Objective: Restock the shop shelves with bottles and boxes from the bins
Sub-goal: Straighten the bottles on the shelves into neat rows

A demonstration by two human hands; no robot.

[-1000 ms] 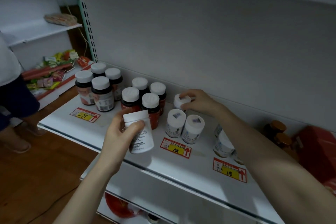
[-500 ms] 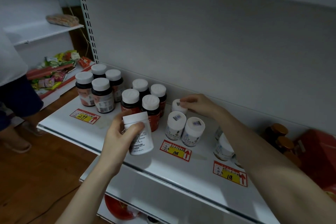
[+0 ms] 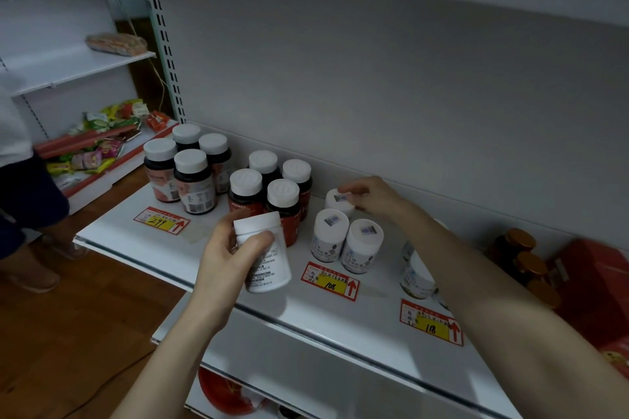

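My left hand (image 3: 227,258) grips a white bottle with a printed label (image 3: 265,255), held above the front of the white shelf (image 3: 190,269). My right hand (image 3: 369,196) is at the back of the shelf, its fingertips on the cap of a small white bottle (image 3: 337,202) standing there. Two more white bottles (image 3: 347,245) stand just in front of it, above the "108" price tag (image 3: 330,281). Dark bottles with white caps (image 3: 272,194) stand to the left.
A second group of dark bottles (image 3: 190,168) stands at the shelf's left end. White bottles (image 3: 417,269) lie under my right forearm, with brown jars (image 3: 524,255) and a red box (image 3: 592,289) further right. A person stands at the left edge by a snack shelf (image 3: 98,146).
My right hand has set the small white bottle down upright at the back and slid slightly right over its cap. My left hand with its bottle has stayed almost still.
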